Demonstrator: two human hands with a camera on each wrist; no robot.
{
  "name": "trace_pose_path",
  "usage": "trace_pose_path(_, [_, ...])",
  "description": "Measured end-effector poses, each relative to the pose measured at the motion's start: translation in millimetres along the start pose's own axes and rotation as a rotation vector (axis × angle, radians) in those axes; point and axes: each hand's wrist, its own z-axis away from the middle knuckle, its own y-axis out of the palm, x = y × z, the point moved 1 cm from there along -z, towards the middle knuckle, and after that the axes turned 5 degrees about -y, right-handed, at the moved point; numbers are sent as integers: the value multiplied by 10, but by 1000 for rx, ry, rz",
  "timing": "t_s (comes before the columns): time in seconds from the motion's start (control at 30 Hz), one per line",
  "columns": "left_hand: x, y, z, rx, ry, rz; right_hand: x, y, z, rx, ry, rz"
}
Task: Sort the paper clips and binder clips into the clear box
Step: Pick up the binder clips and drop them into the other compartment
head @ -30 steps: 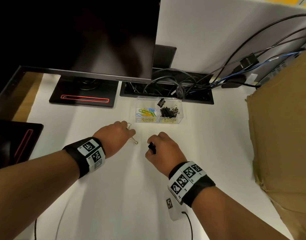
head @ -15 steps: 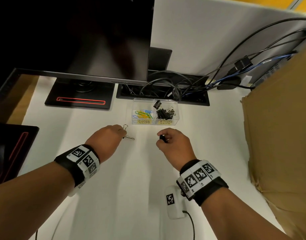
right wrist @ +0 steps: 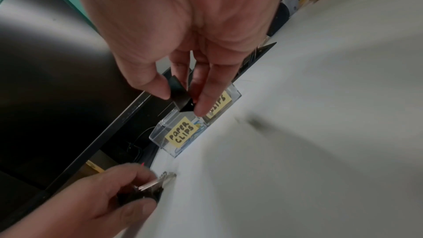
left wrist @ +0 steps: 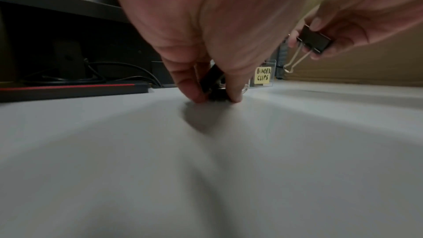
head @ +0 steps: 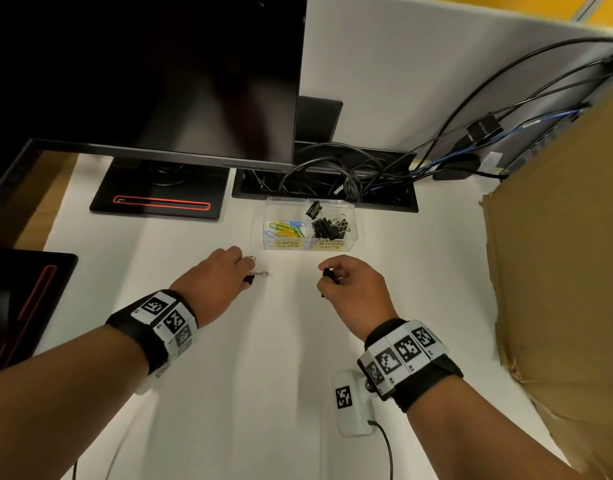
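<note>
Fingers (right wrist: 207, 95) and thumb of the right hand (head: 353, 289) pinch a black binder clip (right wrist: 179, 95) by its body above the white desk (head: 263, 393), wire handles hanging; left hand (head: 213, 284) fingertips (left wrist: 191, 88) pinch a second binder clip (left wrist: 211, 79) low at the desk surface. Judged light, stiff and springy (smooth steel, could slip), so best gripped across the flat sides. Clear box (head: 351, 233) beyond both hands: coloured paper clips (head: 286, 229) in left compartment, black binder clips (head: 327, 225) in right, labelled accordingly.
</note>
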Motion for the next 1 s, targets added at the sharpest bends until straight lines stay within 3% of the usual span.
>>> trace_pose_path(0.13, [-76, -47, -12, -9, 11, -134, 50, -79, -31, -31, 17, -40])
trace_pose_path(0.3, [-126, -132, 15, -7, -133, -43, 95, -183, -62, -83, 30, -108])
trace_pose_path(0.4, [-137, -256, 65, -29, -232, 148, 133, -304, -101, -99, 28, -146])
trace_pose_path(0.5, [-292, -518, 59, -151, -290, 402, 221, -463, -199, -152, 9, -196])
trace_pose_path(0.67, [-642, -943, -422, -310, -301, 663, 408, -666, -506, -213, -29, -225])
trace_pose_path(1.0, [-1011, -720, -1209, -229, -311, 672, 288, -544, -967, -210, 42, -12])
